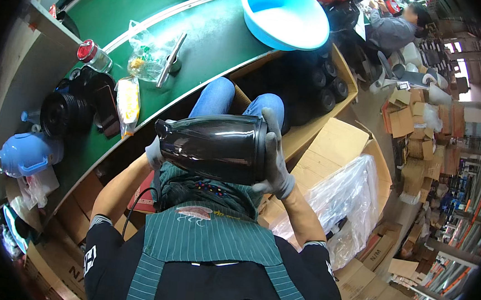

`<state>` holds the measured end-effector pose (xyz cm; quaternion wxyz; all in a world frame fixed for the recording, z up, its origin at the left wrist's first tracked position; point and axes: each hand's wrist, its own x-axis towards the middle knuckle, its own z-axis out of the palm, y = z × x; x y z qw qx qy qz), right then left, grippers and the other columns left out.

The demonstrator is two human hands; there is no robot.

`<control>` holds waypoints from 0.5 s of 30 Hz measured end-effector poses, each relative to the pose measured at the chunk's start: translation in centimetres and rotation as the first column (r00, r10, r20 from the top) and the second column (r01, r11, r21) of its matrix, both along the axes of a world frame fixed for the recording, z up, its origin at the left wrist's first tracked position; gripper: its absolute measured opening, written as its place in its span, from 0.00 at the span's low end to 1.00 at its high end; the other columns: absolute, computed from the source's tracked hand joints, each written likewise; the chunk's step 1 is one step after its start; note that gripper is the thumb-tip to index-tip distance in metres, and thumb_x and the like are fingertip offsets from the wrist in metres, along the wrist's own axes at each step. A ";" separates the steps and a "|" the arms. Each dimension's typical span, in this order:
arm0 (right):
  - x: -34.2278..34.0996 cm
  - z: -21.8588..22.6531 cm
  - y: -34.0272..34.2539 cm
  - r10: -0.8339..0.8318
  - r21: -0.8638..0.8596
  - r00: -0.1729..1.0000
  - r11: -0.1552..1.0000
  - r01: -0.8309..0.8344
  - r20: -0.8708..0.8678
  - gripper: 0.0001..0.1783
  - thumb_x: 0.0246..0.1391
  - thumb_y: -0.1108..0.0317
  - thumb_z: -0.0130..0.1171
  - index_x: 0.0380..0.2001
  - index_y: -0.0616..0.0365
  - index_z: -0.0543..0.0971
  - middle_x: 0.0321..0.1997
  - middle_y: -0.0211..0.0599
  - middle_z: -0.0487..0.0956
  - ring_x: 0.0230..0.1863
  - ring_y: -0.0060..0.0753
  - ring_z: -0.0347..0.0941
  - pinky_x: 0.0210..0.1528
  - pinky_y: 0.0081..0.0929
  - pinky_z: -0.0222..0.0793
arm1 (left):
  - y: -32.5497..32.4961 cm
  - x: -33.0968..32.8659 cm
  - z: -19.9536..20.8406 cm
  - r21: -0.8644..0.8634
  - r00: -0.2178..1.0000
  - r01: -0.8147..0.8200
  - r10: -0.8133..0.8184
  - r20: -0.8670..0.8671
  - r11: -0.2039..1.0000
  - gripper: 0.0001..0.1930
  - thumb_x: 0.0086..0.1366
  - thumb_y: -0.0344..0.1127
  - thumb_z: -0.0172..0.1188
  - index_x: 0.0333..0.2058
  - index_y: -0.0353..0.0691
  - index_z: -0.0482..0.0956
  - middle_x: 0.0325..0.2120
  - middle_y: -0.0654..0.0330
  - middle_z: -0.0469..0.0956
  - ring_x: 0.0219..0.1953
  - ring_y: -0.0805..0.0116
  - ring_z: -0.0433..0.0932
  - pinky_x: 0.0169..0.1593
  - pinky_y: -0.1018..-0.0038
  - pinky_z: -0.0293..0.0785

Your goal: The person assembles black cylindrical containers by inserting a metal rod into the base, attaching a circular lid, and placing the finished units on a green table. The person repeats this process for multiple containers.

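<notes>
A glossy black jug (213, 147) lies on its side across my lap, held between both hands. My left hand (154, 154), in a grey glove, is closed round its narrow, spout-like end. Most of those fingers are hidden behind it. At the wide, rimmed end, my gloved right hand (275, 159) presses its palm and fingers against the base. No handle shows on the side facing up.
A green workbench (202, 52) curves in front, bearing a blue basin (284, 39), a red-lidded jar (94, 55), a plastic bag (146, 57) and a light-blue jug (25, 154). A carton (341, 101) of black parts stands right of my knees, beside an open carton with clear plastic (343, 196).
</notes>
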<state>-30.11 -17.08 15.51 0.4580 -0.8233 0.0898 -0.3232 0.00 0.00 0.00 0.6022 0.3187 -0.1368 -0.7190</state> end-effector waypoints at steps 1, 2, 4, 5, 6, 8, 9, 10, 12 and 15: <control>0.0 0.4 -0.2 -0.004 -0.048 1.000 0.999 0.004 -0.013 0.62 0.64 0.20 0.49 0.86 0.48 0.45 0.88 0.61 0.39 0.87 0.65 0.40 0.85 0.50 0.36 | -0.2 -0.6 0.3 0.013 0.999 -0.011 0.011 -0.030 1.000 0.21 0.69 0.28 0.70 0.60 0.34 0.81 0.54 0.53 0.86 0.52 0.64 0.87 0.54 0.64 0.88; -0.2 0.7 -0.2 -0.009 -0.096 1.000 0.995 0.006 -0.027 0.60 0.66 0.21 0.47 0.86 0.47 0.46 0.88 0.62 0.39 0.87 0.65 0.40 0.85 0.50 0.38 | 0.2 -0.2 0.9 0.036 0.999 -0.040 0.040 -0.015 0.999 0.21 0.69 0.27 0.70 0.60 0.34 0.82 0.54 0.53 0.86 0.52 0.64 0.87 0.54 0.64 0.88; 1.5 -1.1 1.3 -0.084 0.107 0.992 0.991 0.074 0.094 0.55 0.70 0.25 0.43 0.85 0.52 0.48 0.87 0.60 0.48 0.86 0.60 0.47 0.85 0.49 0.41 | -0.1 0.6 3.5 0.064 0.995 -0.102 0.102 0.006 0.993 0.21 0.68 0.27 0.69 0.60 0.33 0.82 0.53 0.55 0.86 0.51 0.65 0.87 0.55 0.64 0.88; 1.0 -0.9 1.6 -0.127 0.203 0.989 0.973 0.108 0.080 0.54 0.71 0.26 0.42 0.84 0.53 0.49 0.86 0.58 0.52 0.85 0.56 0.51 0.85 0.48 0.42 | -0.3 -0.2 4.4 0.038 0.988 -0.131 0.134 -0.080 0.991 0.21 0.68 0.27 0.70 0.59 0.33 0.82 0.52 0.56 0.87 0.50 0.65 0.87 0.54 0.64 0.87; 0.9 0.2 1.5 -0.134 0.360 0.991 0.926 0.117 0.024 0.54 0.72 0.27 0.42 0.84 0.54 0.49 0.85 0.55 0.54 0.84 0.53 0.53 0.84 0.47 0.44 | -0.8 -1.0 5.5 -0.099 0.897 -0.171 0.197 0.396 0.980 0.19 0.65 0.31 0.70 0.55 0.34 0.85 0.49 0.54 0.88 0.49 0.62 0.88 0.52 0.65 0.87; 1.4 2.5 2.0 -0.149 0.656 0.987 0.738 0.156 -0.068 0.52 0.74 0.28 0.41 0.84 0.55 0.50 0.83 0.51 0.59 0.82 0.48 0.58 0.84 0.46 0.46 | -2.5 -1.7 11.3 -0.367 0.383 -0.097 0.374 0.845 0.925 0.19 0.63 0.33 0.71 0.52 0.35 0.86 0.47 0.52 0.89 0.47 0.58 0.89 0.51 0.64 0.86; 0.5 -0.5 2.4 -0.199 0.487 0.978 0.850 0.203 -0.060 0.48 0.76 0.32 0.39 0.83 0.57 0.52 0.81 0.49 0.62 0.79 0.45 0.62 0.82 0.43 0.53 | -3.6 -1.7 14.6 -0.464 0.042 0.018 0.463 0.885 0.886 0.18 0.62 0.34 0.71 0.50 0.36 0.87 0.45 0.51 0.89 0.46 0.56 0.90 0.50 0.63 0.86; -0.2 -3.3 2.7 -0.258 0.300 0.965 0.918 0.260 -0.047 0.44 0.79 0.36 0.37 0.81 0.58 0.54 0.78 0.48 0.66 0.76 0.43 0.65 0.79 0.41 0.60 | -4.6 -1.2 17.3 -0.501 -0.117 0.197 0.528 0.841 0.843 0.19 0.59 0.35 0.70 0.49 0.37 0.87 0.44 0.49 0.88 0.44 0.48 0.89 0.50 0.60 0.86; 0.8 -4.4 2.7 -0.237 0.559 0.962 0.783 0.273 -0.136 0.39 0.80 0.39 0.36 0.76 0.59 0.65 0.71 0.48 0.76 0.69 0.39 0.74 0.74 0.37 0.69 | -4.1 -0.3 17.9 -0.415 -0.253 0.463 0.566 0.785 0.783 0.18 0.61 0.36 0.68 0.50 0.41 0.87 0.46 0.53 0.88 0.46 0.51 0.88 0.53 0.60 0.85; -0.1 -2.4 0.8 0.077 0.960 0.957 0.000 0.279 -0.278 0.42 0.77 0.32 0.39 0.62 0.61 0.81 0.62 0.47 0.84 0.57 0.39 0.84 0.64 0.37 0.80 | -4.4 -0.4 18.6 -0.361 -0.333 0.734 0.768 0.548 0.576 0.21 0.62 0.38 0.67 0.54 0.42 0.86 0.48 0.56 0.87 0.47 0.56 0.88 0.55 0.61 0.85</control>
